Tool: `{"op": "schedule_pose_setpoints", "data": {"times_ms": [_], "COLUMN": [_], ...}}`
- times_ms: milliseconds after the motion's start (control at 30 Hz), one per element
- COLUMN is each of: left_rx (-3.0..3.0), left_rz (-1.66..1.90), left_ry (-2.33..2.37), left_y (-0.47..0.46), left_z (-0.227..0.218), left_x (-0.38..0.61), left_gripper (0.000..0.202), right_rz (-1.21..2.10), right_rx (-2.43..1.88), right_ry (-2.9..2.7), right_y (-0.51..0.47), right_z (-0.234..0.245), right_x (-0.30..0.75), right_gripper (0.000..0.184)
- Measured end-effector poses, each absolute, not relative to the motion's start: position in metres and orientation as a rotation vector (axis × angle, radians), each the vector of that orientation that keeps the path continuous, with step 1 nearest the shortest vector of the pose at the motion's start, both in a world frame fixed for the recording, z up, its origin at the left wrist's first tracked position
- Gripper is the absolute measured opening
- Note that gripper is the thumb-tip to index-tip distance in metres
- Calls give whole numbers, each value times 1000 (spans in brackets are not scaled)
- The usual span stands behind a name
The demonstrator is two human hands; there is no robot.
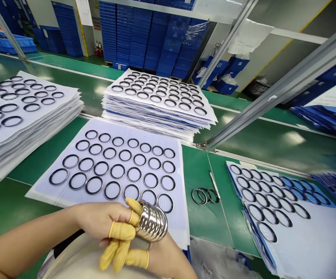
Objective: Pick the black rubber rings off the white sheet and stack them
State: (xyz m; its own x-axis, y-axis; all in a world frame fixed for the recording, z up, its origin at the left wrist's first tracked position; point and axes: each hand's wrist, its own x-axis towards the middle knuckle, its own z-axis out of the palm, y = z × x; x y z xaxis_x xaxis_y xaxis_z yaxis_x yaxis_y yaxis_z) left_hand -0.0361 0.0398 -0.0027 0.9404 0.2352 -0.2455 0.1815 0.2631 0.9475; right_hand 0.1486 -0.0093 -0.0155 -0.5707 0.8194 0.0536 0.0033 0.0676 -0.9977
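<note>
A short stack of shiny metal rings [153, 223] sits at my two hands, above the near edge of a white sheet. My left hand [109, 223] reaches in from the left, closed, its yellow-cotted fingertips against the stack's left end. My right hand [144, 254] comes from the lower right, its fingers curled in yellow finger cots beneath and behind the stack; part of its grip is hidden. Both hands' fingers overlap. Beyond them, rows of dark-edged rings [117, 171] lie flat on the white sheet [69, 197].
Piled sheets bearing rings stand at the left [54, 116] and at the back [156, 116]. Right of the sheet, several loose rings [199, 197] lie beside a pen-like stick [214, 185]. Another ring-covered sheet [307, 244] lies far right. A metal post [261, 97] slants over the green table [198, 166].
</note>
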Motion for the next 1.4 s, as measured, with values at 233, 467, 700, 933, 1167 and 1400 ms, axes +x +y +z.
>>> {"op": "schedule_pose_setpoints", "data": {"times_ms": [233,467,700,933,1167,1400], "left_rx": [1510,1541,1147,1596,1737,1948], "left_rz": [38,288,309,573,575,591], "left_ry": [323,445,564,603,672,697], "left_y": [35,37,37,44,46,45], "left_z": [-2,-15,-20,-5,0,-7], "left_x": [-39,-33,-22,-32,-42,-41], "left_gripper": [45,74,42,32,23,28], "right_rz": [1830,1674,1525,1484,1589,2083], "right_rx": [-650,-746,-918,-847,-875,-545], "right_ry": [-1369,-1321,-1315,-1382,-1383,-1025], "right_y": [-14,-22,-27,-32,-24,-24], "right_z": [-29,-34,-32,-51,-60,-47], "right_x": [152,152,148,149,152,137], "right_gripper": [81,95,95,47,29,39]}}
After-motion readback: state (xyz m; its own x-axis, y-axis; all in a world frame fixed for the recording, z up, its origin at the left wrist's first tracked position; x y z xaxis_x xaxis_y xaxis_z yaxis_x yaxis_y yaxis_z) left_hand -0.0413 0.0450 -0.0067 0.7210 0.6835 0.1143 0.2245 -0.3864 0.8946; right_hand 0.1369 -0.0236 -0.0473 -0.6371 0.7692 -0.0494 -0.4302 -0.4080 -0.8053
